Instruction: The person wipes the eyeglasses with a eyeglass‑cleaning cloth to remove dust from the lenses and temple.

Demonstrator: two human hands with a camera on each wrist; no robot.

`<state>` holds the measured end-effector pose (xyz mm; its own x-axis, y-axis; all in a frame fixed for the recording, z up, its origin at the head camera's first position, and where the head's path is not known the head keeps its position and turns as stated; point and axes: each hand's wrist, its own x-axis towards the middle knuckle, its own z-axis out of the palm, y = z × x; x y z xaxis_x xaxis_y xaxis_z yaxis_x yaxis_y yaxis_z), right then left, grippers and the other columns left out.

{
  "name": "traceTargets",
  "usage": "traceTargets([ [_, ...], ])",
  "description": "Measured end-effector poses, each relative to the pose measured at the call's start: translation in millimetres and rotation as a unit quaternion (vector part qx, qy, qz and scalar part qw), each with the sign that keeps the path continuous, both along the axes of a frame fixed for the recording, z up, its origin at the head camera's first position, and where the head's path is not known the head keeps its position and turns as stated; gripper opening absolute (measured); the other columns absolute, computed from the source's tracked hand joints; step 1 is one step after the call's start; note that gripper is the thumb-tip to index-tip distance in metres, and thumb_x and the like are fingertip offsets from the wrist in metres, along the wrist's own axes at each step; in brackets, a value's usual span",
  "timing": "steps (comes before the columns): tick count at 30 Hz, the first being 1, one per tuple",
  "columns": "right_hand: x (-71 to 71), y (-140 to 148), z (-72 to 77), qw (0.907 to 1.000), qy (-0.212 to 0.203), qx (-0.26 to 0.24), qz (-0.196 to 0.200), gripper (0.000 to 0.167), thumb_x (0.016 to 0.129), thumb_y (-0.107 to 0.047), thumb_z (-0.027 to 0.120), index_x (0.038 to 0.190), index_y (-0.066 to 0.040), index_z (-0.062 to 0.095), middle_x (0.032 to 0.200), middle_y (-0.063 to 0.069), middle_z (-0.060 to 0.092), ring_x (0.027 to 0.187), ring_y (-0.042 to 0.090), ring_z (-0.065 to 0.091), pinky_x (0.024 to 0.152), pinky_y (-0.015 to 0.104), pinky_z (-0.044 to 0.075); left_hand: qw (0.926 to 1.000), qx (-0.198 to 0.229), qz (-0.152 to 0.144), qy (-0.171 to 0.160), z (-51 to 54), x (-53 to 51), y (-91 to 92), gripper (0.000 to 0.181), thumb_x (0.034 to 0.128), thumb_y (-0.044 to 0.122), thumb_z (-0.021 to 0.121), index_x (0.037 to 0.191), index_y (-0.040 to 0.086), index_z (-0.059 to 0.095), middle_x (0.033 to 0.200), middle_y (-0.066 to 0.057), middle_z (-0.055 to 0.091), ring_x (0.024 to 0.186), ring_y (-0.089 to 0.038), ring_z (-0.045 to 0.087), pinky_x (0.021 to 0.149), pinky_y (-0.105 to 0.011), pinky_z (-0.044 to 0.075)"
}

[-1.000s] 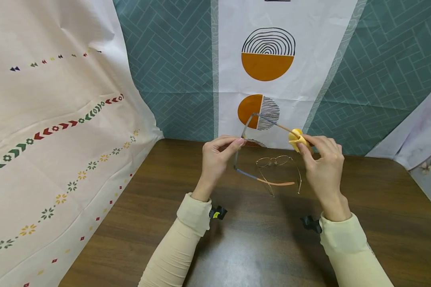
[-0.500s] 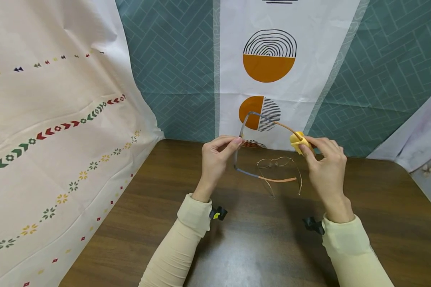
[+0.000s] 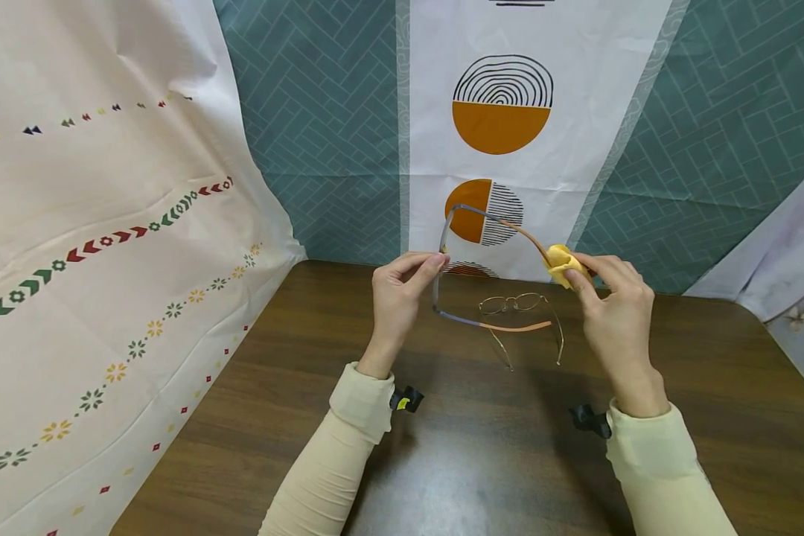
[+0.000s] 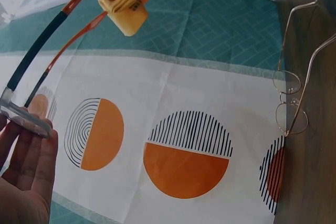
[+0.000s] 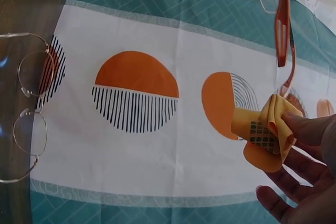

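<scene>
My left hand (image 3: pixel 397 301) pinches the front frame of a pair of eyeglasses (image 3: pixel 458 318) held up over the table. Their temples are dark near the hinges and orange toward the tips, and both point right. In my right hand (image 3: pixel 618 313) a folded yellow cloth (image 3: pixel 560 262) is pinched around the tip of the far temple, whose end the cloth hides. The right wrist view shows a dark printed pattern on the cloth (image 5: pixel 262 136). The left wrist view has the clear part of the frame (image 4: pixel 26 119) resting against the left fingers.
Thin gold-rimmed eyeglasses (image 3: pixel 509 304) lie unfolded on the brown wooden table (image 3: pixel 469 447), beyond and below the held pair. A patterned cloth backdrop (image 3: pixel 328 149) hangs behind the table, and a white embroidered cloth (image 3: pixel 107 260) drapes at the left.
The right hand with the cloth has shifted slightly right and down. The held eyeglasses have moved a little left and tilted, the free temple tip rising.
</scene>
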<state>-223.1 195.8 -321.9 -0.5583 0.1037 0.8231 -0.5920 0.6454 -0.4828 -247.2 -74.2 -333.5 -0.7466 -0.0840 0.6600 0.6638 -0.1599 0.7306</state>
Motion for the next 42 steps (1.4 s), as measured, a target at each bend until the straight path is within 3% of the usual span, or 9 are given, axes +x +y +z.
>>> traceTargets([
  [6, 2.8, 2.6, 4.1, 1.0000, 0.007, -0.004, -0.005, 0.026, 0.086, 0.001, 0.081, 0.112, 0.005, 0.078, 0.092, 0.020, 0.073, 0.086, -0.002, 0.049, 0.078, 0.017, 0.035, 0.9998, -0.003, 0.005, -0.019, 0.2, -1.5, 0.5, 0.015, 0.0967, 0.002, 0.072, 0.102, -0.011, 0.077, 0.098, -0.016, 0.077, 0.090, -0.025, 0.075, 0.086, -0.033, 0.061],
  [9, 4.8, 1.2, 6.5, 1.0000, 0.008, 0.000, 0.006, 0.027, 0.086, 0.001, 0.080, 0.113, 0.004, 0.078, 0.095, 0.020, 0.073, 0.087, -0.003, 0.050, 0.078, 0.017, 0.036, 0.9996, -0.006, 0.012, -0.026, 0.0, -2.7, 0.6, 0.014, 0.0954, 0.003, 0.075, 0.100, -0.009, 0.078, 0.096, -0.013, 0.078, 0.090, -0.029, 0.075, 0.085, -0.032, 0.060],
  [19, 13.7, -7.2, 13.1, 0.9989, 0.007, 0.036, 0.030, 0.029, 0.087, 0.002, 0.080, 0.116, 0.003, 0.077, 0.100, 0.019, 0.074, 0.092, 0.032, 0.063, 0.082, 0.017, 0.037, 0.9986, -0.030, 0.027, -0.035, 0.4, -1.8, 3.5, 0.014, 0.0936, 0.009, 0.079, 0.097, -0.004, 0.081, 0.092, -0.010, 0.079, 0.086, -0.016, 0.074, 0.081, -0.029, 0.059],
  [31, 21.0, -11.7, 15.5, 0.9939, -0.018, 0.089, 0.063, 0.031, 0.082, 0.008, 0.082, 0.113, 0.003, 0.078, 0.098, 0.014, 0.074, 0.088, 0.024, 0.060, 0.080, 0.027, 0.034, 0.9973, -0.042, 0.035, -0.050, -0.1, -0.2, 5.3, 0.016, 0.0938, 0.013, 0.079, 0.097, -0.003, 0.081, 0.091, -0.009, 0.079, 0.086, -0.018, 0.075, 0.080, -0.029, 0.060],
  [37, 30.0, -19.9, 15.3, 0.9816, -0.047, 0.142, 0.118, 0.030, 0.083, 0.003, 0.083, 0.113, -0.001, 0.079, 0.099, 0.009, 0.075, 0.092, 0.024, 0.063, 0.083, 0.033, 0.042, 0.9962, -0.053, 0.047, -0.051, -2.0, 0.6, 5.7, 0.017, 0.0932, 0.016, 0.080, 0.096, -0.001, 0.082, 0.090, -0.006, 0.079, 0.085, -0.019, 0.075, 0.077, -0.028, 0.059],
  [42, 36.2, -33.8, 10.5, 0.9677, -0.055, 0.183, 0.165, 0.034, 0.082, 0.003, 0.084, 0.115, -0.004, 0.079, 0.100, 0.004, 0.074, 0.095, 0.020, 0.060, 0.076, 0.026, 0.046, 0.9930, -0.073, 0.072, -0.060, -4.2, 2.4, 6.3, 0.018, 0.0925, 0.020, 0.082, 0.095, 0.002, 0.083, 0.089, -0.005, 0.079, 0.082, -0.016, 0.072, 0.072, -0.026, 0.056],
])
